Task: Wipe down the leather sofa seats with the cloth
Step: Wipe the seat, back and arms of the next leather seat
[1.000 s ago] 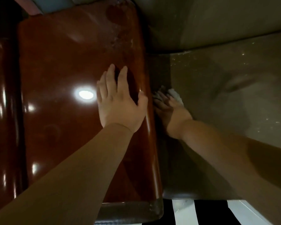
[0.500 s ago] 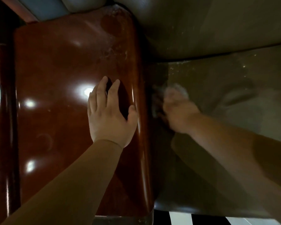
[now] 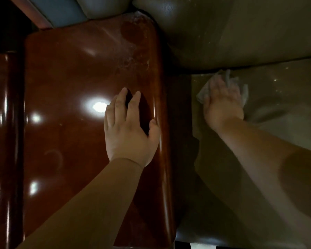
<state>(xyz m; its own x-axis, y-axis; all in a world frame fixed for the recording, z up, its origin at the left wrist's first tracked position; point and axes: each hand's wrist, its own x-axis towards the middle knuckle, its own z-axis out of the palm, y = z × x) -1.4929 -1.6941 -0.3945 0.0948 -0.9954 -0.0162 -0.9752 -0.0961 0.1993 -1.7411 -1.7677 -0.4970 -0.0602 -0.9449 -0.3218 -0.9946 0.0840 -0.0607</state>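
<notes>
My right hand [image 3: 223, 103] presses a pale crumpled cloth [image 3: 243, 88] flat onto the olive-brown leather sofa seat [image 3: 280, 112], near the seat's back left corner where it meets the backrest [image 3: 241, 29]. Cloth edges stick out past the fingers on both sides. My left hand [image 3: 127, 130] lies palm down, fingers spread, on the glossy reddish-brown wooden armrest [image 3: 70, 87] to the left of the seat, its thumb at the armrest's right edge. It holds nothing.
A dark gap [image 3: 181, 123] separates the armrest from the seat. A second dark wooden surface [image 3: 0, 123] lies at the far left. Grey cushions [image 3: 101, 6] show at the top. A black-and-white striped floor [image 3: 201, 246] peeks below the seat's front edge.
My right hand has slid with the cloth from the gap beside the armrest to the right and toward the backrest. My left hand stays planted on the armrest; the view shifted slightly.
</notes>
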